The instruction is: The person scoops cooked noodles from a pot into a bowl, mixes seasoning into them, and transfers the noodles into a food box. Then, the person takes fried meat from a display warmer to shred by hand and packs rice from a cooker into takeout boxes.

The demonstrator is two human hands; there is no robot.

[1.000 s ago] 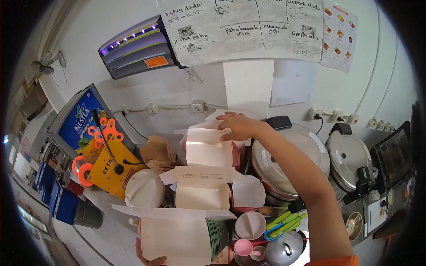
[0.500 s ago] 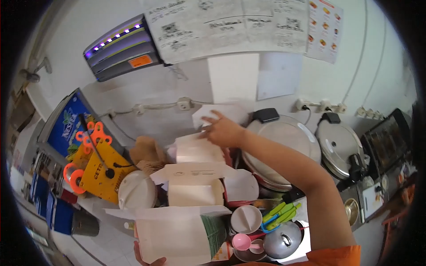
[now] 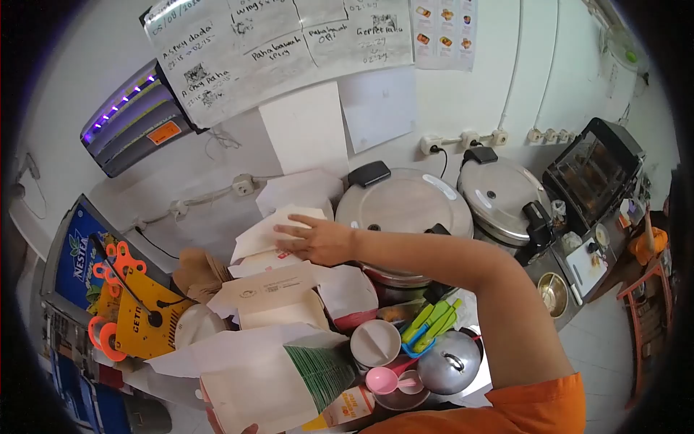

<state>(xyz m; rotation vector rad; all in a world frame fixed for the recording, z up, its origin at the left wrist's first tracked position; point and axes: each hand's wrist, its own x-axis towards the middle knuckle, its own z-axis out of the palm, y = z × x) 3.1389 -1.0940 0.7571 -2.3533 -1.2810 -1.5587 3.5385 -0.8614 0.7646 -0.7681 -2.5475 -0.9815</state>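
My right hand (image 3: pixel 322 240) lies over the pale flap (image 3: pixel 278 230) of a paper food box at the back, fingers stretched out and apart. Behind it stands another white flap (image 3: pixel 300 189). In front of that is an open paper box (image 3: pixel 282 309) with small print on its raised flap. Nearest me is a large open white paper box (image 3: pixel 253 387), with layered green edges (image 3: pixel 322 372) along its right side. My left hand (image 3: pixel 249 428) grips this box at its front left; only a few fingertips show, the rest is out of frame.
Two large steel pots with lids (image 3: pixel 405 210) (image 3: pixel 502 192) stand to the right. Nearby are a round white lid (image 3: pixel 376 343), green-handled utensils (image 3: pixel 434 322), a pink scoop (image 3: pixel 382 380) and a silver lid (image 3: pixel 450 362). A yellow machine (image 3: pixel 148 315) stands left; another person (image 3: pixel 645 242) is far right.
The view has swung to the right. My right hand has come down from the rear white flap onto the flap in front of it. My left hand stays at the front box.
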